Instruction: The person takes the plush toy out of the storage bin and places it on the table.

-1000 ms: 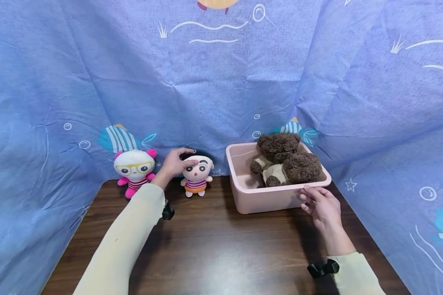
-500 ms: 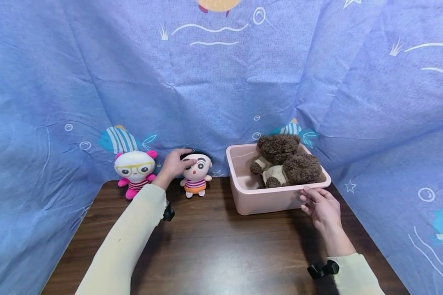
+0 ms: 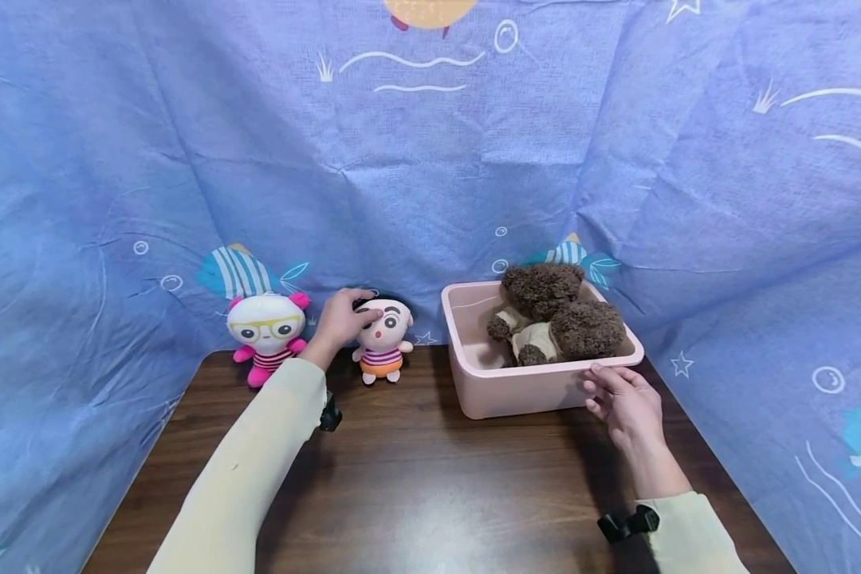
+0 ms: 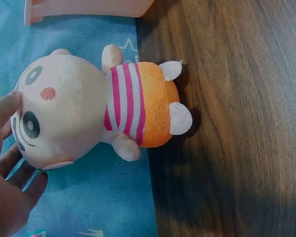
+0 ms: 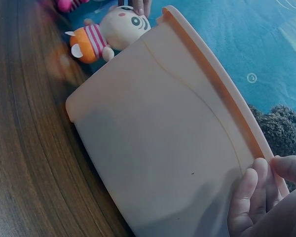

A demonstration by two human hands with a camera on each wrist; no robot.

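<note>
At the bench (image 3: 416, 478)'s back edge, the left hand (image 3: 340, 319) grips the upright doll (image 3: 383, 339) below it by the head, while the right hand (image 3: 631, 405) pinches the box (image 3: 524, 396)'s near rim.

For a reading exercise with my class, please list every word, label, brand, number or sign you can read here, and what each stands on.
No words, labels, brands or numbers can be read.
Blue cloth: only drawings, such as a fish, stars and bubbles.
Striped doll and pink toy: stripes and faces, no visible lettering.
Pink bin: a dark speck on its wall, too small to make out.
</note>
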